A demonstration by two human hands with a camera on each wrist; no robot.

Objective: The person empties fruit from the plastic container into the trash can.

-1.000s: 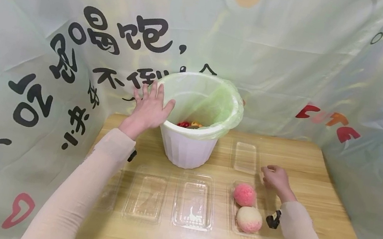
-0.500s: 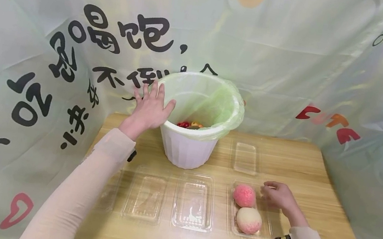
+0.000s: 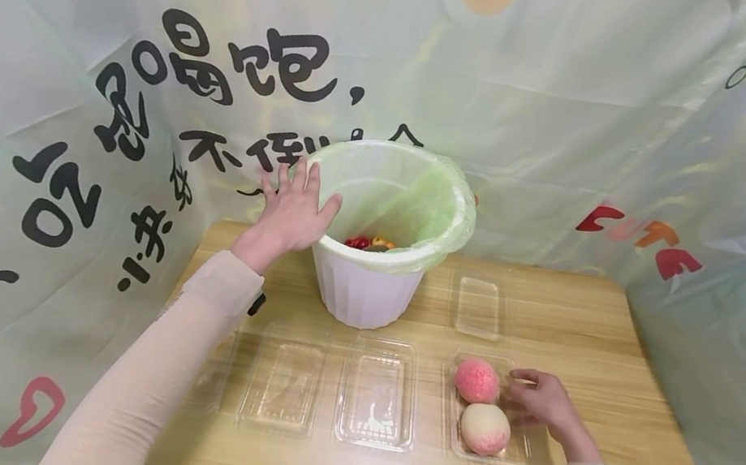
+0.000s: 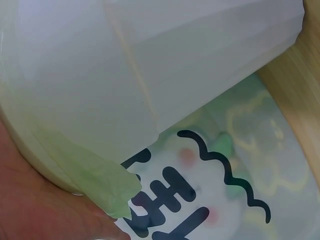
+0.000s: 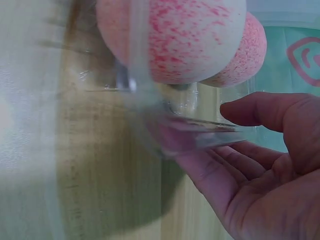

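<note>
My left hand (image 3: 292, 212) rests with spread fingers on the left rim of a white bin (image 3: 363, 288) lined with a pale green bag (image 3: 449, 196). Two balls lie in a clear plastic container (image 3: 449, 443), one pink ball (image 3: 476, 381) and one cream ball with pink speckles (image 3: 485, 429). My right hand (image 3: 541, 400) is at that container's right side. In the right wrist view, its extended fingers (image 5: 210, 172) reach under a clear plastic lid edge (image 5: 215, 137), and the thumb stands a little apart above it. The lid is transparent and partly blurred.
Further clear containers lie in a row on the wooden table: one in the middle (image 3: 380, 394), one to its left (image 3: 284, 382), another under my left arm. A clear piece (image 3: 479, 308) lies right of the bin. Red and yellow items (image 3: 367, 243) show inside the bin.
My right hand has come nearer to the front, from beyond the pink ball to beside the two balls. The left hand, the bin and the balls have stayed put.
</note>
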